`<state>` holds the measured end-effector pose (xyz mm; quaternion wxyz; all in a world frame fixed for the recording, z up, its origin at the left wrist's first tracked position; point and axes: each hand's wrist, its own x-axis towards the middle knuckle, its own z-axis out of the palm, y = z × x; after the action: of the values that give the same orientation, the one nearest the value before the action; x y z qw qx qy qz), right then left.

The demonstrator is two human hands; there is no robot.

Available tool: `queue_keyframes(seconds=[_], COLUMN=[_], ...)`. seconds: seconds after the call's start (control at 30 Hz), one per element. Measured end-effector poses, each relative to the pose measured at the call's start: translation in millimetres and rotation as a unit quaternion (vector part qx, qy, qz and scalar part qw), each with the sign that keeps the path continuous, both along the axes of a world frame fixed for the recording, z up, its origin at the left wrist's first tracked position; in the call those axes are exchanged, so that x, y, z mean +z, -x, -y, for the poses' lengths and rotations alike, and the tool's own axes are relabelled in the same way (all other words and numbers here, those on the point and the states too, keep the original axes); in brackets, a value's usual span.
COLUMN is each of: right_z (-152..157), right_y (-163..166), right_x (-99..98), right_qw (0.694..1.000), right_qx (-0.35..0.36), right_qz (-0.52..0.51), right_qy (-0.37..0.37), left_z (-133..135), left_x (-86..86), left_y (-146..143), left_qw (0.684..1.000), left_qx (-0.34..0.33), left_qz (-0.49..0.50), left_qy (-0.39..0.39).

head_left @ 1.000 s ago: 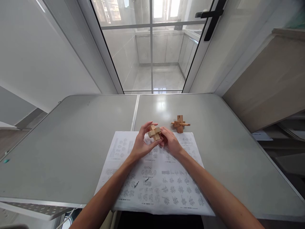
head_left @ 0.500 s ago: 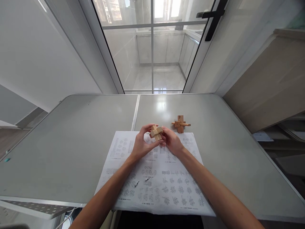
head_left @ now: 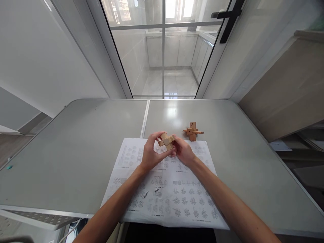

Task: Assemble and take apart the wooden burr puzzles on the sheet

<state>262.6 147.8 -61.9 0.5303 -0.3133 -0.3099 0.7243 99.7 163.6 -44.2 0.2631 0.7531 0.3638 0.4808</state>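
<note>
Between my two hands is a small interlocking wooden puzzle [head_left: 166, 140] of pale crossed blocks, held just above the printed sheet. My left hand [head_left: 152, 152] grips it from the left, fingers at its far side and thumb under its near edge. From the right, my right hand [head_left: 183, 150] pinches its right side, with some fingertips hidden behind the blocks. Beyond my right hand, a darker wooden puzzle [head_left: 193, 132] with a round peg and a black mark stands on the table.
A large paper sheet [head_left: 162, 199] with printed assembly drawings lies under my forearms on the grey folding table [head_left: 76, 152]. A glass door [head_left: 162, 50] with a black handle [head_left: 226, 15] stands behind the table. Wooden shelving [head_left: 286, 81] rises at the right.
The pale puzzle has turned slightly in my hands, its blocks now showing at a different angle. Both hands keep their hold. The whole view has shifted a little.
</note>
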Motion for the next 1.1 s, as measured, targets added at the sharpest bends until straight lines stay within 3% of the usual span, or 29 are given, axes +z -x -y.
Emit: queue_keyframes(seconds=[0.47,0.67,0.8,0.97,1.1], right_z=[-3.9,-6.1,-5.7,-5.8,-5.3], right_y=[-2.4,-7.3,-7.4,-6.3,-7.0], right_x=[-7.2,-4.3,-2.1,-0.8,0.1], right_qw=[0.999,0.998,0.998,0.997,0.996], right_qx=[-0.011,-0.017,-0.019,-0.018,-0.017], right_qz=[-0.038,-0.055,-0.060,-0.077,-0.087], right_qy=[0.026,0.013,0.014,0.016,0.023], left_z=[4.7,-8.3,-19.1,-21.3,-17.4], left_x=[1.2,-7.1,-15.9,-22.3,-22.0], left_y=[1.5,4.2,9.3,10.6,7.4], left_qw=[1.000,0.988,0.979,0.969,0.958], left_qx=[0.020,0.139,0.189,0.186,0.186], left_qz=[0.016,0.050,-0.049,-0.164,-0.214], left_qy=[0.007,0.050,0.056,0.019,0.032])
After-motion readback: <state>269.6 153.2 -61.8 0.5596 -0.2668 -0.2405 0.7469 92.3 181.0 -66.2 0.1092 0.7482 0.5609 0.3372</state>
